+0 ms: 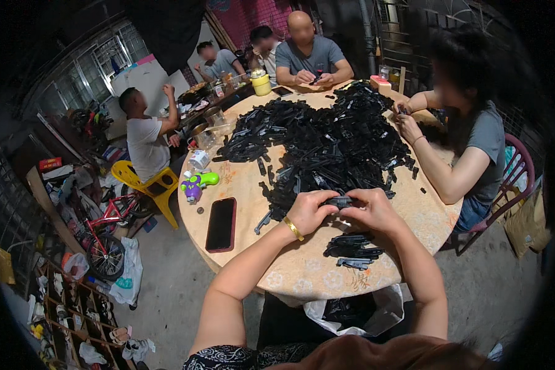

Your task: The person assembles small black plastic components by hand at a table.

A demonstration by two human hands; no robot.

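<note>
Between my two hands is a small dark plastic part [339, 201], held above the near edge of a big heap of similar black parts [327, 142]. My left hand [309, 211], with a gold bracelet at the wrist, pinches its left end. The fingers of my right hand [371, 208] close on its right end. Just below my hands lies a smaller pile of black parts [353, 246], with a few greyer pieces at its front. A white bag [388, 311] with black pieces inside sits at the table's edge in front of me.
On the round table [290, 268] lie a dark-screened phone [221, 225] and a purple and green toy [196, 184]. A yellow container [261, 84] stands at the far side. One person [475, 142] handles parts at right, another [311, 55] across. Someone sits on a yellow chair [160, 191].
</note>
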